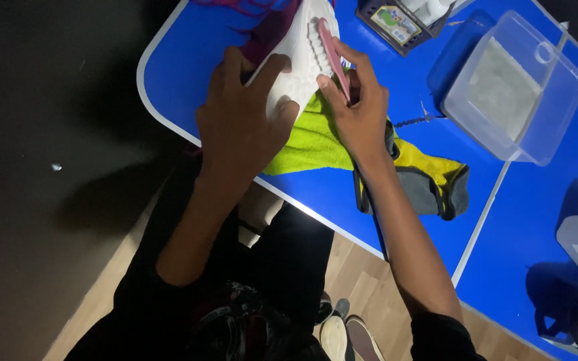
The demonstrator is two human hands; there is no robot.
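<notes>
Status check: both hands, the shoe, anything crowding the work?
Left hand grips white shoe sole. Right hand holds pink brush against sole. Green towel underneath; clear tub apart to the right.

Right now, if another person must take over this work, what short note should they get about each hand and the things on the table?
Left hand: it grips the shoe, which is turned so its white sole faces up, and steadies it over the yellow-green cloth.
Right hand: it holds the pink brush against the sole.
Nearby on the blue table: a clear plastic tub to the right, and a dark tray at the far edge.
Done: brush and sole are in contact; how clean the sole is cannot be judged.
Left: probably the rest of the sole.
</notes>
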